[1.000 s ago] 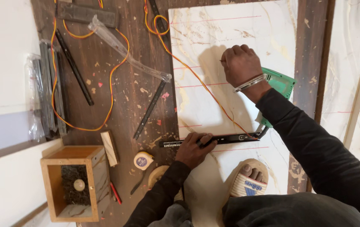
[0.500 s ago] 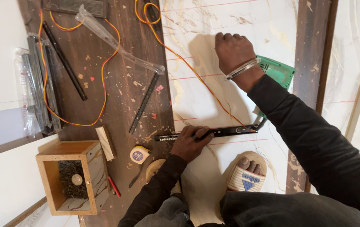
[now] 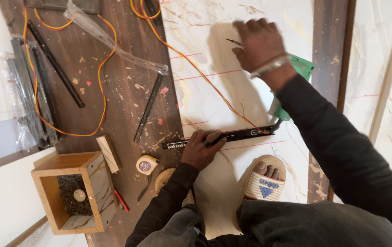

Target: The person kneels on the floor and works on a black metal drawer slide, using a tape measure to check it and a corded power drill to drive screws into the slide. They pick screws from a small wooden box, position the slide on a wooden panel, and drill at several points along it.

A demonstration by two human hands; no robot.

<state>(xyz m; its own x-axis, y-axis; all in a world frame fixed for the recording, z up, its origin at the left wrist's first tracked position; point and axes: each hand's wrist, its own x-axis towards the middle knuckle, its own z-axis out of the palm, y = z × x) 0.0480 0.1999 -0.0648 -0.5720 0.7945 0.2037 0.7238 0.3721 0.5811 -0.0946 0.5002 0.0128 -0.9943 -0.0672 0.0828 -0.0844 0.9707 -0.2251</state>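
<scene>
Your left hand point(image 3: 200, 148) presses down on the black rail point(image 3: 221, 137), fingers curled over it, pinning it flat across the pale marble-patterned panel point(image 3: 205, 91) along the lowest of the red lines point(image 3: 251, 145). Your right hand point(image 3: 260, 43) hovers further up the panel, closed around a thin dark bit or pencil point(image 3: 233, 42) whose tip points left; the hand is blurred, so what exactly it grips is hard to tell. A green tool point(image 3: 303, 68) shows under that wrist, and its orange cord point(image 3: 205, 75) runs over the panel toward the rail's right end. As for progress, several red lines are already drawn across the panel, so the layout looks done, and the rail is placed on its line. I see no screws in the rail, so I judge the fixing is not yet made. On the brown board point(image 3: 113, 91) to your left lie a second rail point(image 3: 148, 107), a longer black strip point(image 3: 56, 64), a clear plastic sleeve point(image 3: 113, 39), a tape measure point(image 3: 146, 164) and an open wooden box point(image 3: 74, 192) of dark screws, all within reach and untouched. Your sandalled foot point(image 3: 262, 180) rests on the panel just below the rail.
</scene>
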